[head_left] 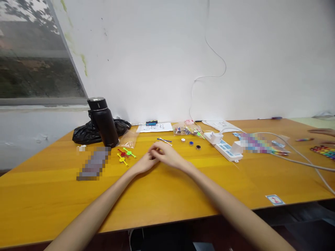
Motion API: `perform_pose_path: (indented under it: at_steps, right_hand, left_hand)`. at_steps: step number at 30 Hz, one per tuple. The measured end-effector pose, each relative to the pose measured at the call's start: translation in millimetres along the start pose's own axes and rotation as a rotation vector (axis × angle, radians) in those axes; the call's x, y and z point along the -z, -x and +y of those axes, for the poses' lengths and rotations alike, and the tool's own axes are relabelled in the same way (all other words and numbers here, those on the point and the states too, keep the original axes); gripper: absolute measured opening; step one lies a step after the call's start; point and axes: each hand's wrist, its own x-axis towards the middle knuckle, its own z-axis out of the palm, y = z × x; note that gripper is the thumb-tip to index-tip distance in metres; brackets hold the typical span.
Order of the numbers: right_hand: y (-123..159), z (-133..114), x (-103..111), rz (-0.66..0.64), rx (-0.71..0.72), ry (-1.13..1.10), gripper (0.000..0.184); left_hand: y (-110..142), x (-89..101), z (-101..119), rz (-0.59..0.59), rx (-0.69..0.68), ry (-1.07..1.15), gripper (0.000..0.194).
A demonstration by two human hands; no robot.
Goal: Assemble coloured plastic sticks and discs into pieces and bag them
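My left hand (144, 163) and my right hand (169, 156) meet over the middle of the wooden table, fingers curled and pressed together. Whatever lies between them, if anything, is hidden. Left of them lie a yellow plastic arrow spinner (122, 160), a red one (121, 153) and a green one (129, 153). Just beyond my right hand are a blue arrow piece (167, 140) and a white arrow piece (164, 141), lying crossed or close together. Farther right, a white cap (183, 140), a blue cap (191, 143) and a black cap (198, 147) sit apart.
A black bottle (103, 122) stands by a black plastic bag (83, 133) and a blurred phone-shaped slab (94, 164). Behind lie a paper sheet (155, 128) and a bag of small parts (185, 129). A power strip (225, 150) with cables lies right, near another person's hand (323, 131).
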Motion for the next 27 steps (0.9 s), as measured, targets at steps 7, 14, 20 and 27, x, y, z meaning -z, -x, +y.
perform_pose_path:
  at_steps: [7,14,20,27]
  right_hand:
    - [90.6,97.9,97.4,0.31,-0.438,0.621,0.017]
    - [114.2,122.1,88.1,0.363,-0.518,0.555,0.015]
    - [104.9,106.3,79.4,0.272,-0.403,0.349,0.015]
    - [78.4,86.2,50.3,0.253,-0.422,-0.385,0.034]
  left_hand:
    - [-0.5,2.2,11.0,-0.11,0.042,0.118,0.026]
    - [0.8,1.8,11.2,-0.092,0.056,0.14,0.025]
    - [0.3,0.2,9.8,-0.086,0.052,0.138,0.025]
    - [-3.1,-3.3,7.6,-0.015,0.071,0.17,0.028]
